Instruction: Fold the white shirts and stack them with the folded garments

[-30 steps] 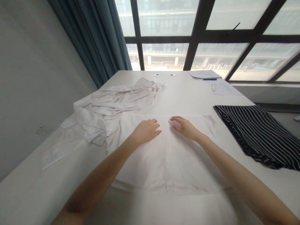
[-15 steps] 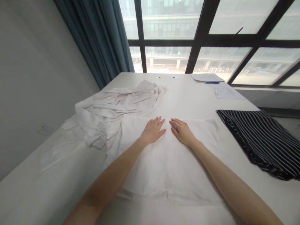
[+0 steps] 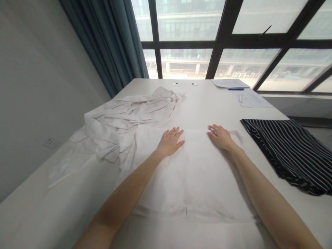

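the cloth point(image 3: 197, 183) was spread nearly flat on the white surface point(image 3: 210, 112), from the middle of the frame down toward the bottom edge, with a faint crease running down its centre and a short dark mark low on that line. the left hand point(image 3: 170, 141) lay palm down near the cloth's far edge, fingers fanned wide. the right hand point(image 3: 220, 137) was at the same edge, right of centre, its fingers closer together and slightly bent; whether it pressed on the cloth or only skimmed it, i could not tell. a crumpled white heap point(image 3: 129, 112) sat left of centre and met the cloth's left side; whether the two were one piece was unclear. the striped fabric point(image 3: 293, 152) lay at the right of the frame, apart from the cloth. toward the upper right were papers point(image 3: 230, 83) and a blue pen point(image 3: 236, 89). a curtain point(image 3: 109, 41) hung at upper left, beside the window point(image 3: 186, 26).
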Motion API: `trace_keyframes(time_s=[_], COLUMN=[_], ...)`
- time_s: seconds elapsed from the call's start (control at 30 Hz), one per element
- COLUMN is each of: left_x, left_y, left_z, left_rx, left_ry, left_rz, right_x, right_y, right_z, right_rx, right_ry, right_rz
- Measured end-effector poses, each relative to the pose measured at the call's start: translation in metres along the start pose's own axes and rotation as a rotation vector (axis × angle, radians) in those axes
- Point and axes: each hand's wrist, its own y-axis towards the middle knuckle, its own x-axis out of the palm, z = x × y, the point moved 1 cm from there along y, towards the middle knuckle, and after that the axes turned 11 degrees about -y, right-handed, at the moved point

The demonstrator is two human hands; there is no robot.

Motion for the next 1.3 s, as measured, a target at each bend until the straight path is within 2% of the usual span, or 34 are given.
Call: trace_keyframes(time_s=[0.13, 0.23, 0.33, 0.47, 0.67, 0.77, 0.93, 1.0, 1.3], left_x=[0.000, 0.000, -0.002, -0.012, -0.031, -0.035, -0.040, -0.042, -0.040], left_y=[0.000, 0.000, 0.001, 0.003, 0.002, 0.002, 0.004, 0.005, 0.004], left_z=[0.001, 0.001, -0.006, -0.032, -0.073, -0.085, -0.098, -0.101, -0.099], left_rx=[-0.001, -0.001, -0.022, -0.142, -0.222, -0.222, -0.209, -0.222, -0.184], left_ry=[-0.015, -0.018, -0.001, 0.027, -0.004, -0.057, -0.273, -0.311, -0.259], left_rz=[0.005, 0.003, -0.016, -0.023, -0.039, 0.056, 0.390, 0.463, 0.457], right_x=[-0.014, -0.020, -0.020, -0.018, -0.016, -0.014, -0.013, -0.014, -0.014], right_y=[0.004, 0.002, 0.000, -0.002, -0.003, -0.003, -0.004, -0.005, -0.005], right_z=[0.048, 0.066, 0.070, 0.068, 0.069, 0.073, 0.076, 0.075, 0.070], right_rx=[0.100, 0.149, 0.215, 0.309, 0.338, 0.352, 0.351, 0.346, 0.409], right_ry=[0.070, 0.278, 0.427, 0.331, 0.225, 0.176, 0.116, 0.100, 0.007], right_rz=[0.059, 0.086, 0.170, 0.286, 0.343, 0.357, 0.359, 0.353, 0.295])
